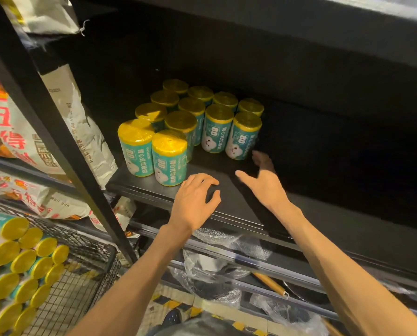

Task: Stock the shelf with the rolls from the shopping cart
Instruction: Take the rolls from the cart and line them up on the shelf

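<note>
Left hand (195, 202) loosely curled, right hand (265, 180) outstretched, both empty.

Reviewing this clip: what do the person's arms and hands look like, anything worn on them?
Both forearms are bare as far as the frame shows: no sleeves in view. The left hand and right hand wear no gloves, and no watch, ring or wristband shows.
</note>
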